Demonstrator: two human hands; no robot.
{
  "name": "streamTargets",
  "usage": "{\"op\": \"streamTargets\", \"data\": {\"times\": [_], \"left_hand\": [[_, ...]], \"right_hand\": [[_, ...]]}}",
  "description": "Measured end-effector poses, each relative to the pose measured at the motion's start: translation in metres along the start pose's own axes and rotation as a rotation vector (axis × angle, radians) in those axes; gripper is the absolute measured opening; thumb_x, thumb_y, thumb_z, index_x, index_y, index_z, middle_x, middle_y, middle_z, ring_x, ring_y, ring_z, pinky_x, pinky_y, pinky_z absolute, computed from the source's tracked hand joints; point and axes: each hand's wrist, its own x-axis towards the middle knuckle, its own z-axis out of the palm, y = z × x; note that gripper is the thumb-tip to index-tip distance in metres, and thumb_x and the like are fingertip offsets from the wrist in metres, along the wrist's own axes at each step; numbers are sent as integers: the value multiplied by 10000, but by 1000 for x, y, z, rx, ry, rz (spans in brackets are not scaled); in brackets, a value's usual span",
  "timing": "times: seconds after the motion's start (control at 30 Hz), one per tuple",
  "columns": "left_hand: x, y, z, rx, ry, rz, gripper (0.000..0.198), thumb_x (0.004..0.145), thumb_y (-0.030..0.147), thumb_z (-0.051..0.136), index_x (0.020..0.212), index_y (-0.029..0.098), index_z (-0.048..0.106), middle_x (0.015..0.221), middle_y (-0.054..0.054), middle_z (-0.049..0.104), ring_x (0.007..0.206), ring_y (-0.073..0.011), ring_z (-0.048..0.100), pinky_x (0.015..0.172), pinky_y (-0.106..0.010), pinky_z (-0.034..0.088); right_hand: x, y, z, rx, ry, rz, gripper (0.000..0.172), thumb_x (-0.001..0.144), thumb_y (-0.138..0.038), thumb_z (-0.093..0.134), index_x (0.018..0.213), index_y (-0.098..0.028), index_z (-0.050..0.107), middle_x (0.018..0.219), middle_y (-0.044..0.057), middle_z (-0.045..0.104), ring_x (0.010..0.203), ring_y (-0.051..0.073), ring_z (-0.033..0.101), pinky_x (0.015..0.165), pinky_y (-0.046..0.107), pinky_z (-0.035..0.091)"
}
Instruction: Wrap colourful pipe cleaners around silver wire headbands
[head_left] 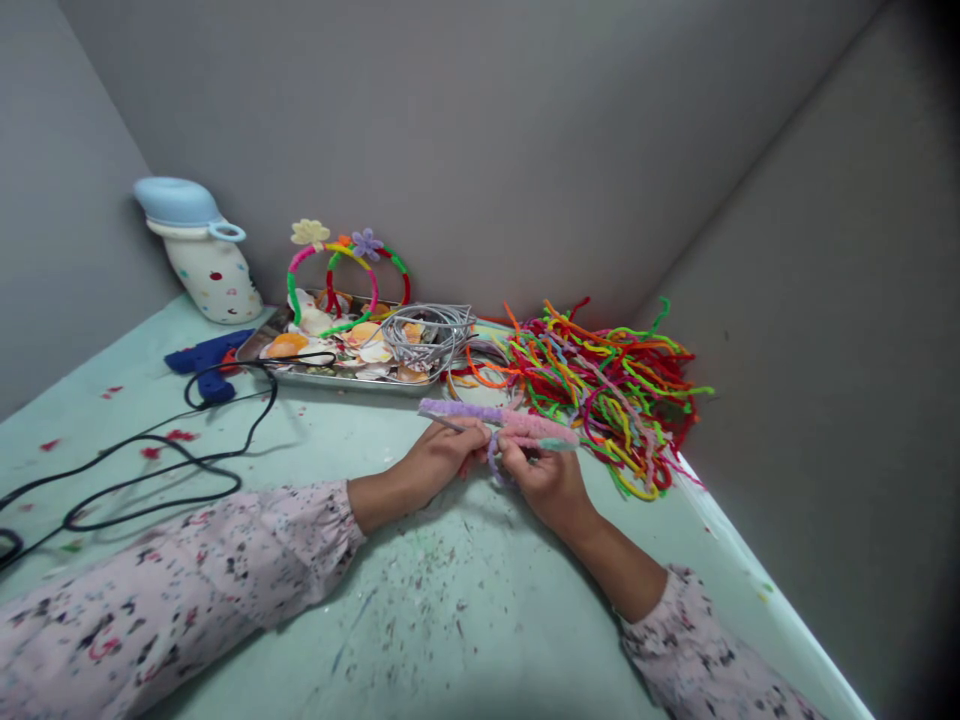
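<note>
Both hands meet over the middle of the table around a wire loop wrapped in fuzzy pipe cleaner [534, 425], coloured purple, pink and mint green. My left hand [444, 455] pinches its left side, where a bare grey wire end sticks out past the fingers. On the right, my right hand [546, 480] has thumb and fingers closed on a purple pipe cleaner [494, 462], whose curled end hangs between the two hands. The fingers partly cover the point where strand and wire meet.
Behind the hands, a metal tray [352, 382] holds shells, grey wire coils [427, 335] and two flower-topped pipe-cleaner hoops [373, 285]. A heap of colourful pipe cleaners [607, 385] lies right. Left are a blue glue gun [210, 362], its black cord [225, 470] and a white bottle [214, 275].
</note>
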Motion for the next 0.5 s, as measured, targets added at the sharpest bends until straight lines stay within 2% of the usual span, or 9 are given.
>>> {"op": "streamTargets", "data": {"times": [0.2,0.37,0.5], "left_hand": [[1,2,-1,13,-33,-5,221,794,241,514,588,168,541,534,20,449,487,-95,374,486,-269,255],[-4,8,-2,128,-90,101,316,834,285,502,538,184,464,540,9,442,539,-119,385,529,-284,274],[-4,4,-6,148,-105,163,239,834,279,507,619,187,560,547,5,463,545,-129,397,534,-288,277]], "right_hand": [[-3,0,0,108,-4,144,114,806,-231,558,746,-189,645,634,-1,647,541,146,574,525,253,455],[-3,4,-5,197,-66,166,117,794,-260,573,719,-189,628,589,-9,601,537,143,542,530,258,446],[-2,5,-4,277,-64,248,81,760,-277,624,761,-197,636,617,-11,618,536,145,545,497,255,434]]}}
